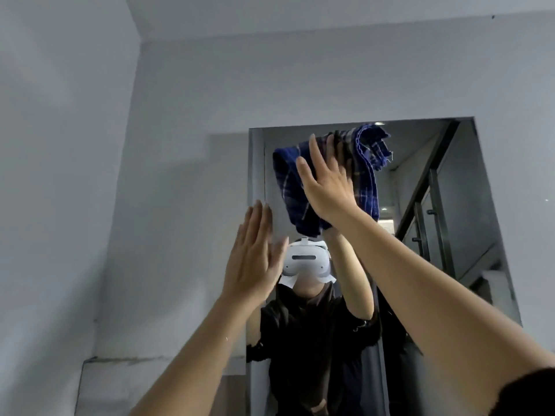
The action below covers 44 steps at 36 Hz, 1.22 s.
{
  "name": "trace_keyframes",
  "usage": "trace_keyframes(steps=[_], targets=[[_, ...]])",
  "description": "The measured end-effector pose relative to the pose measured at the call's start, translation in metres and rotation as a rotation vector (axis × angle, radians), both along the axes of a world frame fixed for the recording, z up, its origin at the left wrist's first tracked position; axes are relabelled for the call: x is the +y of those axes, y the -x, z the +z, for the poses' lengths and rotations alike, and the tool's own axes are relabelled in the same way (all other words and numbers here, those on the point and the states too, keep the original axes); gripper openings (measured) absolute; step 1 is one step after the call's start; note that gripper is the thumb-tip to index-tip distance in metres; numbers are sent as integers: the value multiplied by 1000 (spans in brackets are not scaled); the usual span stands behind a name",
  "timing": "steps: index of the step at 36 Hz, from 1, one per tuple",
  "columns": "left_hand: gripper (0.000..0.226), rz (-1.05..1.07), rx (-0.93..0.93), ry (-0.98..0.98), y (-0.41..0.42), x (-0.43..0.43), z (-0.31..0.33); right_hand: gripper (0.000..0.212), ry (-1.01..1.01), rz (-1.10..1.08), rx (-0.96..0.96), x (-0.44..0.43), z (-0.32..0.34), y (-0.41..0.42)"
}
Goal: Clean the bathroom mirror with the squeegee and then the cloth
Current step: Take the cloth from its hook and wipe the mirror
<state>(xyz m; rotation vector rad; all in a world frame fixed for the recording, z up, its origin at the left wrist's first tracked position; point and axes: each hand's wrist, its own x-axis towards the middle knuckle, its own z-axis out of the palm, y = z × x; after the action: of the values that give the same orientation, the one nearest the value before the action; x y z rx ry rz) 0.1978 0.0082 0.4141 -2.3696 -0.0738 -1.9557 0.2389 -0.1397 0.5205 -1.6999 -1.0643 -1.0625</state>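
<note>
While raised: cloth (365,175) against mirror (468,223)

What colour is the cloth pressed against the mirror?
Dark blue with a pale plaid check, the cloth shows in the head view.

You are facing a pale grey wall (186,85) that is filling most of the view, and a side wall (60,145) is meeting it at a corner on your left. The white ceiling (300,10) is slanting across the top. Low on the left, a rough cracked line (126,360) is running across the plaster. Soft, even light is falling over the walls, leaving a faint shadow near the middle. On the right, a dark metal frame (432,187) with glass panels is showing, with a bright patch (386,225) glowing beside it.
</note>
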Motion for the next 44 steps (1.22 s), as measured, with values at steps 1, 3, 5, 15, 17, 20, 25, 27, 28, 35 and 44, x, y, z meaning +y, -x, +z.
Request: trace_keyframes(steps=[1, 3, 5, 15, 17, 20, 25, 27, 28, 35, 44], targets=[[65, 20, 4, 5, -2, 0, -11, 59, 16, -59, -35, 6, 5, 1], [65, 30, -36, 19, -3, -6, -27, 61, 55, -186, -152, 20, 14, 4], [65, 57, -75, 44, -6, -10, -34, 62, 105, -267, -279, 35, 22, 7], [65, 103, -85, 34, -11, -7, -34, 58, 307, -321, -608, 38, 45, 0], [65, 104, -82, 29, -11, -7, -34, 58, 243, -319, -565, 16, 47, -16], [65, 109, -83, 21, -11, -7, -34, 58, 56, -355, -443, -28, 47, -47], [64, 122, -84, 22, -16, -5, -34, 58, -219, -508, -177, -103, 28, -94], [62, 126, -103, 43, -19, -4, -35, 61, -315, -538, -93, -117, 10, -103], [61, 124, -110, 52, -21, -4, -37, 61, -362, -541, -57, -119, 0, -104], [63, 83, -26, 73, -11, -11, -72, 63, -463, -486, 81, -66, -52, -73], [64, 93, 98, 101, 11, -22, -135, 61, -113, -331, -160, 35, -49, -5]])
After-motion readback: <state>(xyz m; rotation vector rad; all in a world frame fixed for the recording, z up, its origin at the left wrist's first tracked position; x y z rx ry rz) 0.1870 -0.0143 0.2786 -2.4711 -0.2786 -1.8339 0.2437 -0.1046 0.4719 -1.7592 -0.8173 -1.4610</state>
